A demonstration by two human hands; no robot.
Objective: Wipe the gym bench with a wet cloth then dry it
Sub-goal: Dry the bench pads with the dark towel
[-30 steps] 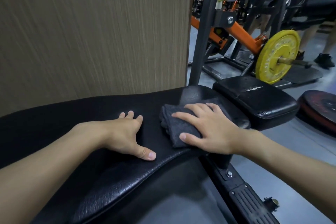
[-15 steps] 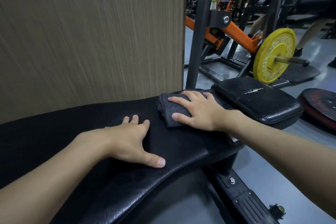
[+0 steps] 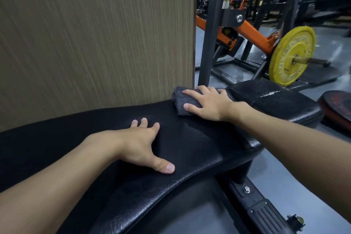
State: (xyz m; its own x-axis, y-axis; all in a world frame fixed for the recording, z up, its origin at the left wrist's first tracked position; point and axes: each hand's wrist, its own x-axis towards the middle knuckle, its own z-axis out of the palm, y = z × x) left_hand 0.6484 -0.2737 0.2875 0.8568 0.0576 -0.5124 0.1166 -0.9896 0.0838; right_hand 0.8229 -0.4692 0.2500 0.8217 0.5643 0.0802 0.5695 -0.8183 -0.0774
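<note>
Nearest, at 7 o'clock, the left hand lies flat on the black leather padded gym bench, fingers straight and spread, holding nothing. Further, at 1 o'clock from it, the right hand presses with straight fingers on the folded dark grey cloth, which lies at the bench's far edge. Beyond, at 2 o'clock, a round yellow weight plate stands.

gym | padded bench | yellow weight plate | orange machine frame

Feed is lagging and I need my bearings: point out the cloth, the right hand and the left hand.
cloth point(image 3: 180, 100), head view, folded edge left of the fingers.
right hand point(image 3: 210, 105), head view, back of the hand.
left hand point(image 3: 138, 144), head view, back of the hand.
</note>
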